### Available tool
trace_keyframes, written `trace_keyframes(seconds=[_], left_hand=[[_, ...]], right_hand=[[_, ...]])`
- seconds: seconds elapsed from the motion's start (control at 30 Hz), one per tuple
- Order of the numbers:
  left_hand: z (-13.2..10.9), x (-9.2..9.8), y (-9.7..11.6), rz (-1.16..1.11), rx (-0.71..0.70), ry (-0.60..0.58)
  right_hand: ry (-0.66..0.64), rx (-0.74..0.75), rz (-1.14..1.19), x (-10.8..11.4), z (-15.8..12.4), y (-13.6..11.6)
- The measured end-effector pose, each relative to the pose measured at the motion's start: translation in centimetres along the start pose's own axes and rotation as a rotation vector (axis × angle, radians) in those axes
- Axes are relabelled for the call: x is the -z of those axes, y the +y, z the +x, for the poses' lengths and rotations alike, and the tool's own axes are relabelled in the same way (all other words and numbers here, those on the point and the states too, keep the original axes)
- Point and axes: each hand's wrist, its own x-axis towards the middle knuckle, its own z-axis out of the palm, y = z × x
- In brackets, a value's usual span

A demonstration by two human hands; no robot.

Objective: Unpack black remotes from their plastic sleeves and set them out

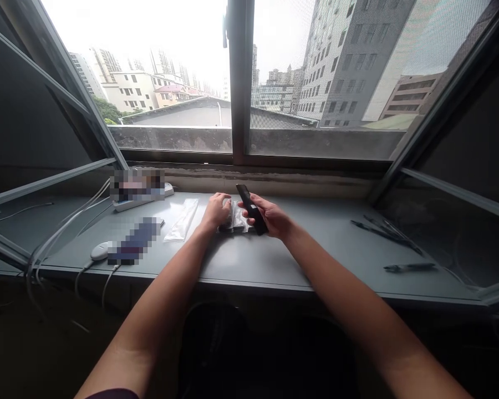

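My right hand is closed around a slim black remote-shaped object, held tilted with its top end leaning left; a small pale mark shows on it. Several small clear plastic bags with dark contents lie on the table just below and left of this object. At their left edge rests my left hand, fingers loosely bent and apart. Whether its fingertips touch the nearest bag is hard to make out. The dark contents of the bags cannot be identified.
Left of my left hand lies a flat clear plastic sleeve. A white power strip, a white round charger and cables sit farther left, beside blurred-out items. Pens lie at right. Metal frame bars flank the grey table; a window stands behind.
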Motion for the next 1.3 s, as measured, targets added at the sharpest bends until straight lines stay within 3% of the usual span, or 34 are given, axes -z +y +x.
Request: trace_keyframes(seconds=[0.47,0.67,0.9,1.13,1.3], left_hand=[[0.5,-0.1,-1.1,0.082,-0.076,-0.029],[0.8,-0.1,-1.5,0.157,-0.095,-0.037],[1.2,0.0,-2.2,0.379,-0.138,-0.052],[1.6,0.0,-2.8,0.505,-0.199,-0.049],[1.6,0.1,-2.8,0.521,-0.204,-0.069]], right_hand=[[-0.015,-0.037,0.155,-0.6,-0.2,-0.3],[0.117,-0.054,0.210,-0.2,0.5,0.0],[0.044,-0.033,0.230,-0.1,0.1,-0.5],[0.260,0.003,0.212,-0.6,0.5,-0.1],[0.171,0.003,0.162,-1.0,0.1,-0.1]])
